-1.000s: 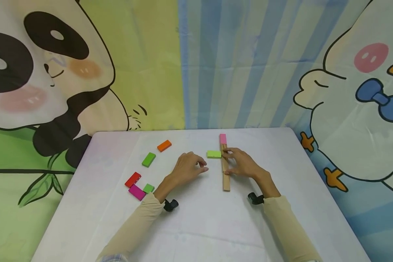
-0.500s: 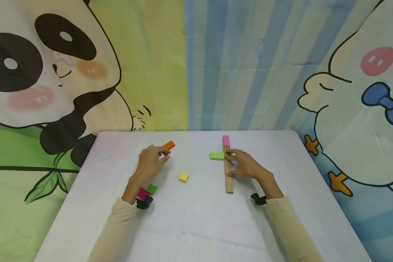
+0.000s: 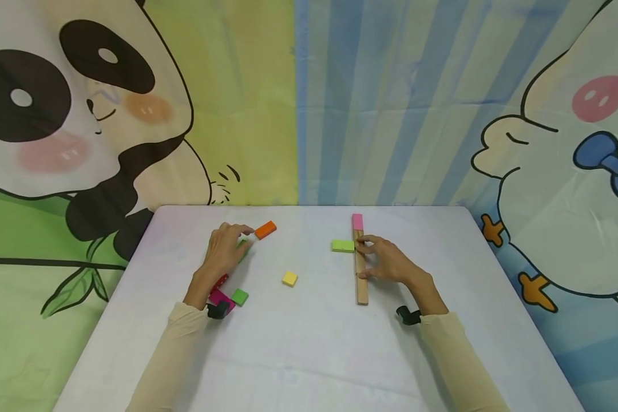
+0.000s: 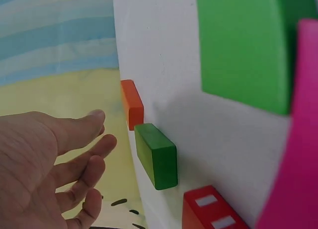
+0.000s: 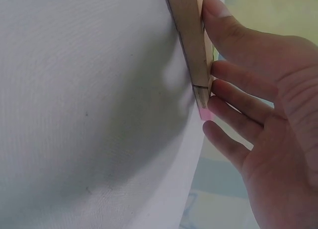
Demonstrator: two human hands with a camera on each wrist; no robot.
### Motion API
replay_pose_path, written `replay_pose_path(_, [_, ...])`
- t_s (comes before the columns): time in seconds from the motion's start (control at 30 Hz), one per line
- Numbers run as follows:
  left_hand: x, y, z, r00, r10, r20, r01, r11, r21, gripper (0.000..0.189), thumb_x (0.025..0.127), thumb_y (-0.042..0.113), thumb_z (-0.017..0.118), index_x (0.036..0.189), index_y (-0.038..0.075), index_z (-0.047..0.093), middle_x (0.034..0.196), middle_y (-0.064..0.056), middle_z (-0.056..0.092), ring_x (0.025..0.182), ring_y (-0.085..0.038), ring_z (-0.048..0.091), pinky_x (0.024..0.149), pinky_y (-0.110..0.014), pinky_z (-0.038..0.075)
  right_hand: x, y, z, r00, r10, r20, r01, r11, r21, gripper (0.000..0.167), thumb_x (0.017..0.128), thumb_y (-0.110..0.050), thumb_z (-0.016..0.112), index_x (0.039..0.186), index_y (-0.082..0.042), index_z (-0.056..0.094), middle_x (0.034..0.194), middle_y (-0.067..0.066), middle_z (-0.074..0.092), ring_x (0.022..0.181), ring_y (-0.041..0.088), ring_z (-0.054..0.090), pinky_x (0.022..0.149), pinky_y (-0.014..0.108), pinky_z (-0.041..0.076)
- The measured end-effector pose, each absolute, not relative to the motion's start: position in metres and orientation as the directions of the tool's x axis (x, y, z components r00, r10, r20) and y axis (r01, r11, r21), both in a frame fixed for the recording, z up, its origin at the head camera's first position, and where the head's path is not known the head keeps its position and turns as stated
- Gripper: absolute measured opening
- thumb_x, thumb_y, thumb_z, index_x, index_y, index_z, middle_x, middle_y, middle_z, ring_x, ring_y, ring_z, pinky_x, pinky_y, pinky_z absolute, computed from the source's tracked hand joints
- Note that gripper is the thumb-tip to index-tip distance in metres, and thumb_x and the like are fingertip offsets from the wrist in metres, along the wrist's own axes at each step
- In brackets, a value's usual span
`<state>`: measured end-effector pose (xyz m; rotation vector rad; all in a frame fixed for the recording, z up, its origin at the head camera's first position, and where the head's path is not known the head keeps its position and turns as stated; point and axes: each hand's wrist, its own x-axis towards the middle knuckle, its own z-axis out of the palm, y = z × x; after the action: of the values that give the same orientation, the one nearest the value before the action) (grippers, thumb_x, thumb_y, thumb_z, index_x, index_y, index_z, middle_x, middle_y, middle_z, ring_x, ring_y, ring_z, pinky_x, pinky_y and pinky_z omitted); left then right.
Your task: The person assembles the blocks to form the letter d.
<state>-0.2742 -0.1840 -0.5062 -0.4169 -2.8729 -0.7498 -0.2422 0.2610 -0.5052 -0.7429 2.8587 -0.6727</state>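
Observation:
My left hand (image 3: 220, 252) hovers over a green block (image 4: 157, 157), which it partly hides in the head view. Its fingers are loosely bent with nothing between them. Just past the fingertips lies an orange block (image 3: 265, 230). My right hand (image 3: 388, 260) rests its thumb and fingertips on a line of plain wooden blocks (image 3: 362, 292); the right wrist view shows these wooden blocks (image 5: 191, 30) under the fingertips. A pink block (image 3: 357, 221) caps the far end of the line. Against its left side lies a lime green block (image 3: 343, 246).
A yellow block (image 3: 289, 278) lies mid-table. Below my left wrist are a red block (image 4: 211, 211) with white marks, a magenta block (image 3: 221, 298) and a small green block (image 3: 240, 297). The white table (image 3: 309, 355) ends at a cartoon-printed backdrop (image 3: 252, 114).
My left hand has moved left from mid-table to above the green block, uncovering the yellow block. My right hand stays on the wooden line. The head view has shifted slightly.

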Motion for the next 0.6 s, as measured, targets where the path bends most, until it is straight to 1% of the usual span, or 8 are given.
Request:
replay_pose_path(0.17, [-0.29,-0.174,-0.507,-0.953,0.256,0.165,0.304,0.842,0.446,0.042,0.1,0.002,0.075,0.142,0.009,0.072,0.136,-0.015,0.076,0.108,-0.035,0.057,0.09,-0.046,0.038,-0.242,0.262,-0.504,-0.88,-0.474,-0.004,-0.423,0.789,-0.445,0.082,0.082,-0.025,0.099,0.149,0.003,0.061,0.163,0.022,0.054,0.149,0.05,0.052,0.12,0.067,0.043])
replay_pose_path(0.3, [-0.304,-0.169,-0.508,-0.949,0.292,0.122,0.316,0.858,0.404,0.053,0.098,0.0,0.076,0.149,0.013,0.067,0.144,-0.015,0.072,0.113,-0.036,0.057,0.089,-0.045,0.036,-0.242,0.262,-0.504,-0.884,-0.467,-0.005,-0.414,0.79,-0.453,0.082,0.082,-0.025,0.099,0.149,0.002,0.061,0.163,0.021,0.054,0.15,0.049,0.051,0.12,0.066,0.044])
replay_pose_path(0.43, [-0.317,-0.168,-0.511,-0.94,0.329,0.088,0.338,0.871,0.357,0.06,0.095,-0.003,0.077,0.151,0.013,0.065,0.142,-0.014,0.074,0.109,-0.035,0.057,0.088,-0.044,0.034,-0.243,0.261,-0.505,-0.882,-0.472,0.001,-0.423,0.79,-0.443,0.082,0.081,-0.026,0.099,0.148,0.002,0.062,0.163,0.021,0.055,0.149,0.049,0.053,0.12,0.066,0.044])
replay_pose_path(0.6, [-0.329,-0.168,-0.512,-0.925,0.377,0.057,0.374,0.87,0.321,0.062,0.096,-0.008,0.07,0.153,0.013,0.064,0.133,-0.012,0.078,0.106,-0.034,0.06,0.09,-0.046,0.034,-0.244,0.26,-0.504,-0.878,-0.478,0.002,-0.431,0.789,-0.438,0.081,0.08,-0.024,0.1,0.146,0.004,0.063,0.162,0.022,0.056,0.149,0.049,0.053,0.12,0.066,0.044])
